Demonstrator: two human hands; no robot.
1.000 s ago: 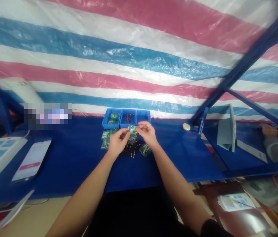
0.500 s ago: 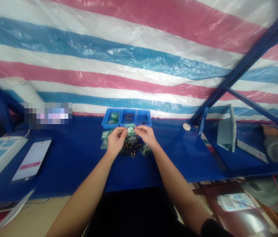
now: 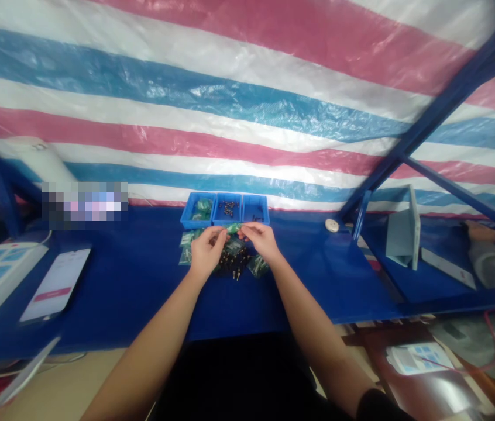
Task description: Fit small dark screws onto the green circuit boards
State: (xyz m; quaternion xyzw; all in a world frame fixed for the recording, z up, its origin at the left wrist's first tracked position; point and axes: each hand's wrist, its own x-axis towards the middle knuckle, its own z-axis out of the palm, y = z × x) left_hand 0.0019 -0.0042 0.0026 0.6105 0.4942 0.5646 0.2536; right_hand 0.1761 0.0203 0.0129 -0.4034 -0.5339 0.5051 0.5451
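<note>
The left hand [image 3: 206, 252] and right hand [image 3: 261, 241] pinched a small green plastic bag [image 3: 233, 228] by opposite ends, its long axis running left-right, just beyond the brass pins [image 3: 235, 263].

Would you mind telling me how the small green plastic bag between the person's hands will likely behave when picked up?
The small green plastic bag is probably floppy, since it creases where the left hand and right hand pinch it. It is likely light, as fingertips alone lift it. Its glossy film may be slightly slippery.
</note>
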